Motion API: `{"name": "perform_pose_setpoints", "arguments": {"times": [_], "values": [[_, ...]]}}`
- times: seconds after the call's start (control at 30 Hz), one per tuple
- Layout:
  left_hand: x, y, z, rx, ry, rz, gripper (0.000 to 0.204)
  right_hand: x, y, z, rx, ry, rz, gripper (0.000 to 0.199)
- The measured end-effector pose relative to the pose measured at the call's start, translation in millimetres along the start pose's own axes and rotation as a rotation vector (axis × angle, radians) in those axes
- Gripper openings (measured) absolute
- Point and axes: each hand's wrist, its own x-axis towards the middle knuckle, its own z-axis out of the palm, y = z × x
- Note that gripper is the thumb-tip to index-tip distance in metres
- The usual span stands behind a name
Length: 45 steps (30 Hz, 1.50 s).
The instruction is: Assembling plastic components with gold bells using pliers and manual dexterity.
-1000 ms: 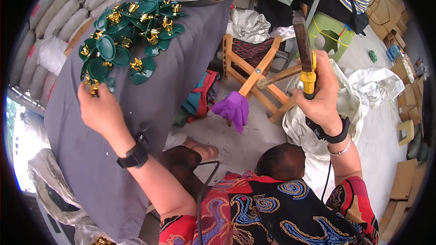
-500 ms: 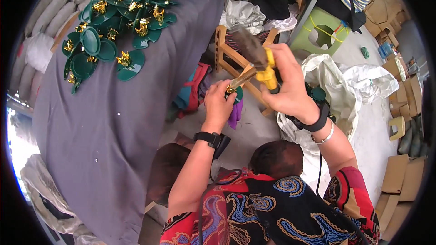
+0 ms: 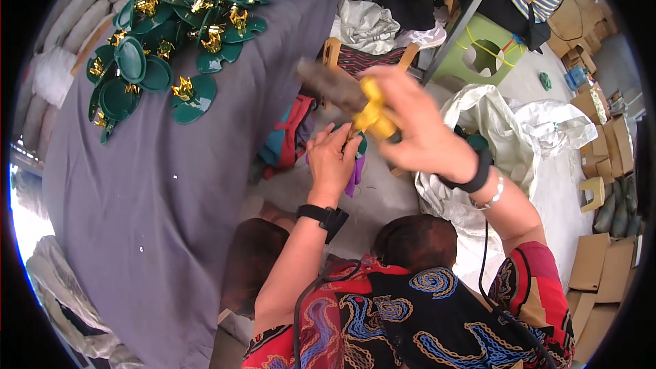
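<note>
A: What are the hands doing?

B: The right hand (image 3: 417, 130) is wrapped tight around a yellow-handled tool (image 3: 365, 113), fingers closed on the grip, its dark barrel pointing up and left. The left hand (image 3: 333, 164) sits just under the tool's tip, fingertips pinched together on a small green piece (image 3: 360, 143) with something gold on it.

A: And where is that piece, measured from the grey table (image 3: 157, 184)?

B: Off the table's right edge, out over the floor, well apart from the pile of green discs (image 3: 171, 41) at the table's far end.

A: What could go wrong?

B: The tool's tip and the pinching fingers almost touch, so I think a small slip of the right hand could drive the tip into a fingertip. The tool looks blurred, so the aim may be loose. The piece is held only at its edge; if the pinch gives, it likely falls to the floor beside the white bag (image 3: 492, 130).
</note>
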Motion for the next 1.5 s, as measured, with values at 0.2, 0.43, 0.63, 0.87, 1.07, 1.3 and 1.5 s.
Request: {"name": "perform_pose_setpoints", "arguments": {"times": [0.2, 0.43, 0.63, 0.87, 1.07, 1.3, 1.5], "values": [[1.3, -0.3, -3.2, -0.024, 0.075, 0.006, 0.028, 17.4, -29.6, -77.4, -0.218, 0.488, 0.216, 0.063], [2.7, 1.5, -7.9, 0.015, 0.08, 0.036, 0.026, -9.7, -8.4, -43.6, -0.231, -0.155, 0.333, 0.043], [5.1, 2.8, 4.9, 0.085, -0.12, 0.045, 0.02, -25.6, 18.6, 6.2, 0.133, -0.071, 0.146, 0.054], [25.5, 76.8, 12.7, -0.191, -0.213, -0.026, 0.025, -61.5, -26.8, -67.4, -0.145, 0.31, 0.256, 0.051], [61.9, 165.6, 59.1, -0.464, -0.246, 0.148, 0.061, -90.3, -43.5, -126.0, -0.448, 0.549, 0.262, 0.059], [88.6, 114.4, -96.9, 0.304, 0.396, 0.301, 0.041, -112.6, -39.0, -113.2, -0.348, 0.507, 0.347, 0.056], [109.0, 45.5, -211.6, 0.788, 0.328, -0.386, 0.041, -66.8, -45.7, -81.6, -0.146, 0.444, 0.205, 0.054]]}}
